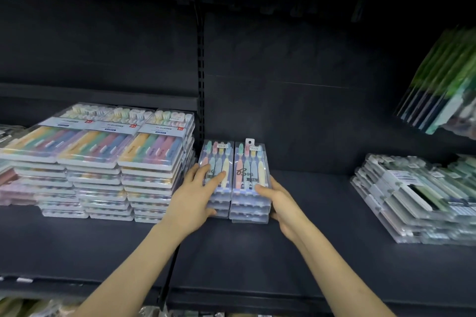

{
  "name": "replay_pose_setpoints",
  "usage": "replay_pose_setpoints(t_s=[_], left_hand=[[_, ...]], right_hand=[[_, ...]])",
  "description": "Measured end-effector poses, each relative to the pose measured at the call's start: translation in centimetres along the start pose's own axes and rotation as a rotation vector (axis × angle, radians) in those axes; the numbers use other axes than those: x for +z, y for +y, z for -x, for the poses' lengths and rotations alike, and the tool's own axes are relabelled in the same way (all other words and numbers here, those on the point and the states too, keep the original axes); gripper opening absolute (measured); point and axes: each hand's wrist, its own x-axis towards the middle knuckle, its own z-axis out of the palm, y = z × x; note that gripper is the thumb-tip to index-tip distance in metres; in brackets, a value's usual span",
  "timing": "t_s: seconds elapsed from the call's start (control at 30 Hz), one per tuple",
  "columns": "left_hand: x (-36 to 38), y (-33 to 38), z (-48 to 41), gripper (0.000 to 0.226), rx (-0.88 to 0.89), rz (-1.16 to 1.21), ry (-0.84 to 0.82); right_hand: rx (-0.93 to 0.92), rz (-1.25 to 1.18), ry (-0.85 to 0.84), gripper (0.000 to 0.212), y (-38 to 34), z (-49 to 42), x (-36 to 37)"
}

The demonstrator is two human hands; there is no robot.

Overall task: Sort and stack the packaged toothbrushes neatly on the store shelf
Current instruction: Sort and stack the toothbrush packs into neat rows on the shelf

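Just right of the black post [201, 72] at the back of the shelf [257, 265] stand two low stacks of toothbrush packs, side by side and touching. The left stack [219, 159] and the right stack [251, 162] each look three or four packs high, though the lower edges blur, and each top pack shows four brushes.

The left hand [195, 195] clasps the left stack, fingers laid over the top and thumb at the near end. The right hand [280, 203] grips the right stack, thumb on top and fingers round its far side.

The clear plastic cases are probably light, stiff and slick, so a stack could slide apart. It seems best held at the near end and outer sides, squeezed inward.

Left of the post is a tall pile [103, 149], three columns wide. Far right of the post lies one looser heap [417, 201].
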Motion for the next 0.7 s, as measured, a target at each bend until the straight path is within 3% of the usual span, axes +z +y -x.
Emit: replay_pose_setpoints(t_s=[0.07, 0.2, 0.3, 0.4, 0.53, 0.6, 0.7], left_hand=[[-0.5, 0.7, 0.1, 0.088, -0.017, -0.059, -0.013], [-2.5, 3.5, 0.3, 0.094, 0.006, -0.163, 0.041], [-4.0, 7.1, -0.1, 0.090, 0.128, -0.109, 0.151], [-3.4, 11.6, -1.6, 0.070, 0.284, 0.089, 0.272], [-0.5, 18.4, -5.3, 0.050, 0.274, 0.393, 0.161], [1.4, 21.6, -7.5, 0.046, 0.281, 0.458, 0.118], [4.5, 26.1, -10.7, 0.045, 0.230, 0.586, 0.014]], right_hand=[[0.003, 0.014, -0.011, 0.045, -0.4, 0.3, 0.0], [0.055, 0.028, 0.075, 0.077, 0.2, 1.8, -1.5], [-0.037, 0.138, 0.189, 0.066, 0.3, 3.9, -4.2], [-0.240, 0.430, 0.464, 0.042, -0.1, 5.8, -8.7], [-0.468, 0.938, 0.941, 0.027, -1.1, 7.6, -16.5], [-0.423, 1.122, 1.049, 0.028, -1.2, 7.9, -20.3], [-0.217, 1.226, 1.045, 0.031, -0.6, 7.8, -24.6]])
